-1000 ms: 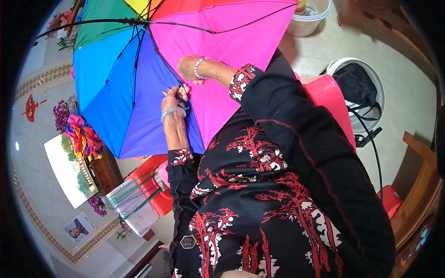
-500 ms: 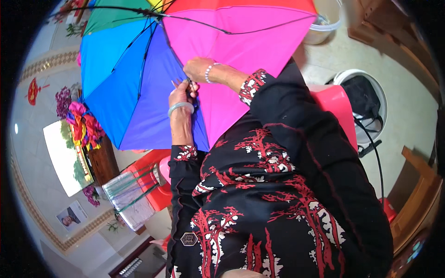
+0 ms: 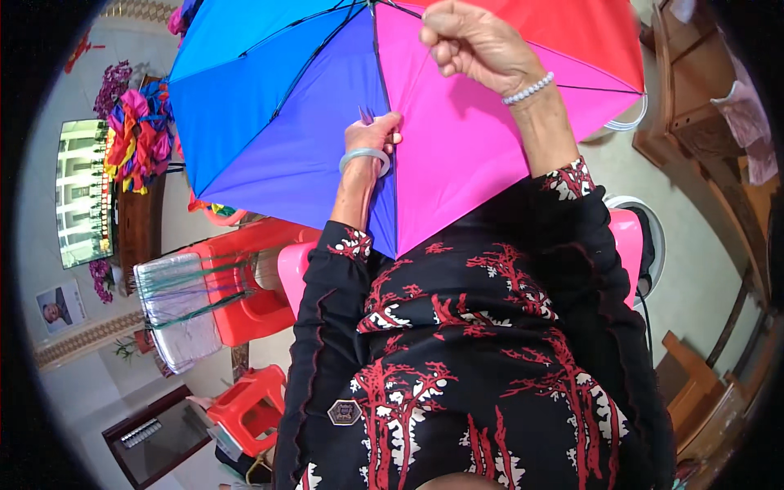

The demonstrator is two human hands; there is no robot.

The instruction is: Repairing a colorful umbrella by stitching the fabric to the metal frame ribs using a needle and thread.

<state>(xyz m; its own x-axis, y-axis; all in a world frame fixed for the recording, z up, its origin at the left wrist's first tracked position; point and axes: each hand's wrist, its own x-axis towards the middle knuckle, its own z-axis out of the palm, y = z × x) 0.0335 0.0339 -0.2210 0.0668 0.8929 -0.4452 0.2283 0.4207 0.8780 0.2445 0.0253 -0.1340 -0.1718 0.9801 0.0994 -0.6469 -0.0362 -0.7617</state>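
Observation:
An open umbrella (image 3: 457,155) with rainbow-coloured panels lies over my lap, its inner side with dark ribs toward me. At the seam between the purple and pink panels, my left hand (image 3: 376,135) pinches the umbrella's rib. A thin pointed shape sticks up by its fingers, too small to name. Raised above the pink panel, near the umbrella's middle, is my right hand (image 3: 478,49). Its fingers are pinched together, and anything between them is too fine to see. A bangle circles my left wrist, a beaded bracelet my right.
Red plastic stools (image 3: 249,408) stand on the left, one beside a silvery strapped bundle (image 3: 175,310). Colourful bunched cloth (image 3: 139,139) hangs near a lit screen (image 3: 84,192). To the right are a white bucket (image 3: 653,245) and wooden furniture (image 3: 702,106).
My right hand has moved up and away from my left hand, toward the umbrella's middle. The left hand stays at the purple-pink seam. The view has shifted, and the umbrella appears farther right.

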